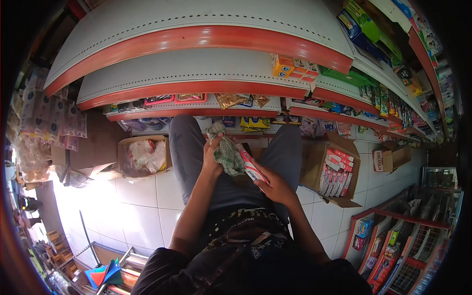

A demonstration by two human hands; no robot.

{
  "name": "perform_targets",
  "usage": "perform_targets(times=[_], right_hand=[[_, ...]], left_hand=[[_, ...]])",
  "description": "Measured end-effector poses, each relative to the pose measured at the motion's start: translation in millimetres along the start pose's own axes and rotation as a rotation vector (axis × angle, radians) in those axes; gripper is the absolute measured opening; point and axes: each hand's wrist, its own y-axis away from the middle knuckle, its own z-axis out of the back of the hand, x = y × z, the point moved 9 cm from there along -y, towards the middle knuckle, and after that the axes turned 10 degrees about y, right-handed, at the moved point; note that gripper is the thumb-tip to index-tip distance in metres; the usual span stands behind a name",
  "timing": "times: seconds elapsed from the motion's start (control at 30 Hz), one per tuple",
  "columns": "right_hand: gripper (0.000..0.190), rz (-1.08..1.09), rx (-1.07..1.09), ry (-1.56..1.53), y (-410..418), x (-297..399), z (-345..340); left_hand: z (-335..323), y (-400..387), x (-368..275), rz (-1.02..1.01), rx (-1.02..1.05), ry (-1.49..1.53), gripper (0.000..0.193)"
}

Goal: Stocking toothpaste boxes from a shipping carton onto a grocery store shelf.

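My left hand [212,155] grips a green-and-white checked cloth [225,153] above my lap. In my right hand [272,184] is a red-and-white toothpaste box [251,166], held by its lower end and slanting up to the left. The box's upper part lies against the right edge of the cloth. To the right of my knee stands an open cardboard box [313,166] with many red-and-white toothpaste boxes [336,173] in it.
Shelves with red front edges [195,88] curve ahead, holding orange boxes [283,65] and packets. At left stands a carton [167,147] with plastic bags. A smaller carton [398,158] and a red rack [398,217] are at right.
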Motion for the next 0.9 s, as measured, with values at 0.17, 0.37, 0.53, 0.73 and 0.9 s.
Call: perform_targets(times=[0.17,0.37,0.53,0.73,0.9], right_hand=[[0.066,-0.154,-0.115,-0.472,-2.3,-11.0,46.2],[0.076,0.245,-0.248,-0.627,-70.8,44.5,85.6],[0.07,0.32,-0.43,-0.602,-142.5,49.3,115.7],[0.034,0.163,-0.757,-0.504,-147.2,23.1,116.6],[0.032,0.279,-0.744,-0.646,-150.9,20.0,116.5]], left_hand=[[23.6,-17.1,-15.9,-0.209,-0.164,-1.025,0.036],[6.2,19.2,95.2,0.22,0.422,-2.117,0.075],[-29.9,12.9,57.9,-0.075,0.293,-2.222,0.07],[-115.4,18.8,-29.3,-0.768,0.28,-1.407,0.029],[-192.4,12.0,-61.3,-1.181,0.381,-1.392,0.029]])
